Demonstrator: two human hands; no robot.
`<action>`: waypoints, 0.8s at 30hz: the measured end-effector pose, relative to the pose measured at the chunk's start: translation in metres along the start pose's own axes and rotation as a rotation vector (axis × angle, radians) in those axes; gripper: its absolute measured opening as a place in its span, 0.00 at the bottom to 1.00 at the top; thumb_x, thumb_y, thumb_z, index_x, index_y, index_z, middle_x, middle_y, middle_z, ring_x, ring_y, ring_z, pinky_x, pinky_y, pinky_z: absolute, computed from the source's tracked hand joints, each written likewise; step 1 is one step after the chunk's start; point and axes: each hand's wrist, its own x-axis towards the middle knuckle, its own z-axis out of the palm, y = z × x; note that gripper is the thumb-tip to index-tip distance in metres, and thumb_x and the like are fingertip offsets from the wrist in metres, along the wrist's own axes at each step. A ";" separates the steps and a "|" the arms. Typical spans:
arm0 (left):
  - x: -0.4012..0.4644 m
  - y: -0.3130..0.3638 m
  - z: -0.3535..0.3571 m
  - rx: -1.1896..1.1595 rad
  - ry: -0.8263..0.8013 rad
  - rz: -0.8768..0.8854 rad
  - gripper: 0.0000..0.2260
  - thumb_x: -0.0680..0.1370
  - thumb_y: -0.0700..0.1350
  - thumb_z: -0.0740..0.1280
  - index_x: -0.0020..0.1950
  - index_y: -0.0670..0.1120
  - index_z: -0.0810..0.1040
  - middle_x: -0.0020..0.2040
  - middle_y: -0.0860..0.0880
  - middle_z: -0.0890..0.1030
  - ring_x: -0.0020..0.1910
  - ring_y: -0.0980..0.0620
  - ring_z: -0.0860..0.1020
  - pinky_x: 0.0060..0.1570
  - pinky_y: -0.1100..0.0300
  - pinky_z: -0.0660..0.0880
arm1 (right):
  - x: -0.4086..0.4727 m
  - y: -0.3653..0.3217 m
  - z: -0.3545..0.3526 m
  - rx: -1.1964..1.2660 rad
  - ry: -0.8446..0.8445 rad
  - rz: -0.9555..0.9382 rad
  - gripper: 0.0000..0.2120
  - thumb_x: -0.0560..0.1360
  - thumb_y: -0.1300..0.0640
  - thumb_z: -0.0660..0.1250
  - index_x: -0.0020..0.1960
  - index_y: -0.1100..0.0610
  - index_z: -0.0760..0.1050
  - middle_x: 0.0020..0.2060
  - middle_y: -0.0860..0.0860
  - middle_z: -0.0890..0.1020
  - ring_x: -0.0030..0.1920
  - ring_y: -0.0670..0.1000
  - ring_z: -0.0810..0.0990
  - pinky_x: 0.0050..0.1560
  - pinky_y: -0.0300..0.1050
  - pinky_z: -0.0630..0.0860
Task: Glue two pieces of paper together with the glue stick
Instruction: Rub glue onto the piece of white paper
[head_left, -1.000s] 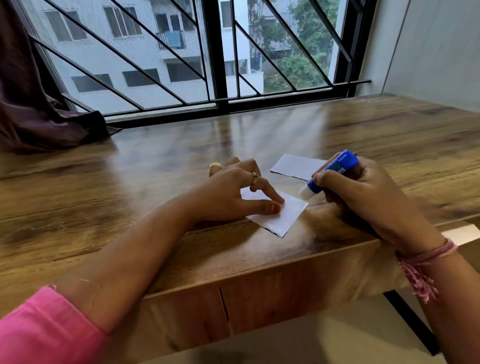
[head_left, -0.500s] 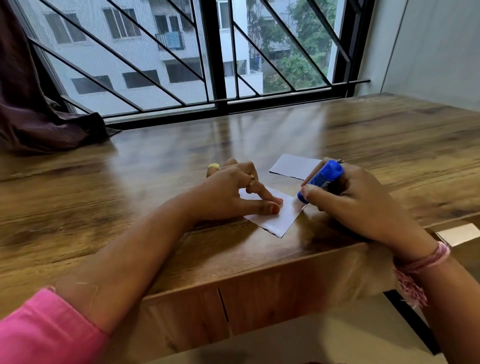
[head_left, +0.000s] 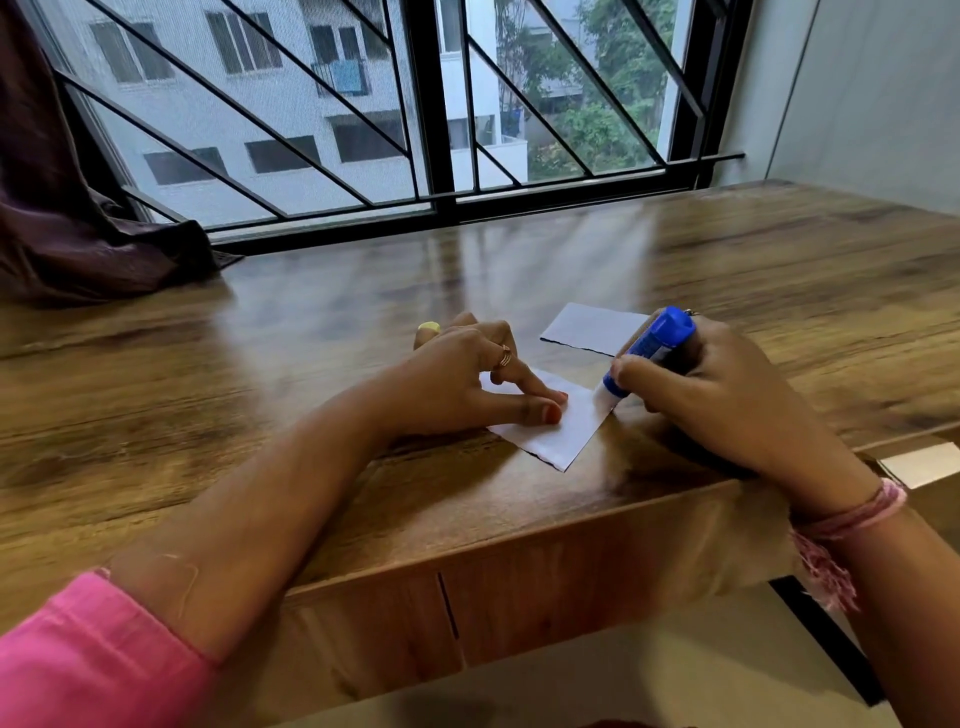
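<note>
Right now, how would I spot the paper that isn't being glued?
Start at the wooden table under the barred window. Two white slips lie near its front edge. The spare paper is the farther one, behind the right hand with the blue glue stick; unlike the near paper, no fingers press it.

Two hands, left (head_left: 457, 379) and right (head_left: 727, 400). Two pieces of white paper, near (head_left: 558, 431) and far (head_left: 587, 328). One blue glue stick (head_left: 649, 348). One wooden table (head_left: 311, 322).
</note>
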 end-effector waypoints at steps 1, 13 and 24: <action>0.000 0.000 0.000 -0.001 0.000 0.000 0.12 0.63 0.72 0.61 0.43 0.74 0.78 0.41 0.58 0.72 0.49 0.60 0.68 0.62 0.45 0.61 | -0.001 -0.001 0.000 0.015 -0.045 -0.021 0.15 0.63 0.46 0.64 0.37 0.57 0.79 0.29 0.53 0.77 0.28 0.47 0.73 0.32 0.42 0.68; 0.000 0.001 0.000 0.000 0.007 0.000 0.15 0.63 0.72 0.62 0.44 0.71 0.80 0.42 0.56 0.73 0.48 0.58 0.69 0.62 0.45 0.61 | -0.002 -0.001 0.002 0.038 -0.013 -0.078 0.13 0.65 0.48 0.65 0.37 0.58 0.79 0.29 0.55 0.79 0.29 0.48 0.74 0.32 0.39 0.67; 0.000 0.000 0.001 0.021 -0.001 0.018 0.11 0.63 0.73 0.61 0.40 0.74 0.77 0.39 0.57 0.72 0.46 0.60 0.68 0.61 0.44 0.62 | -0.005 -0.005 -0.001 0.079 -0.159 -0.158 0.11 0.67 0.47 0.66 0.38 0.55 0.79 0.30 0.53 0.78 0.30 0.49 0.75 0.35 0.47 0.70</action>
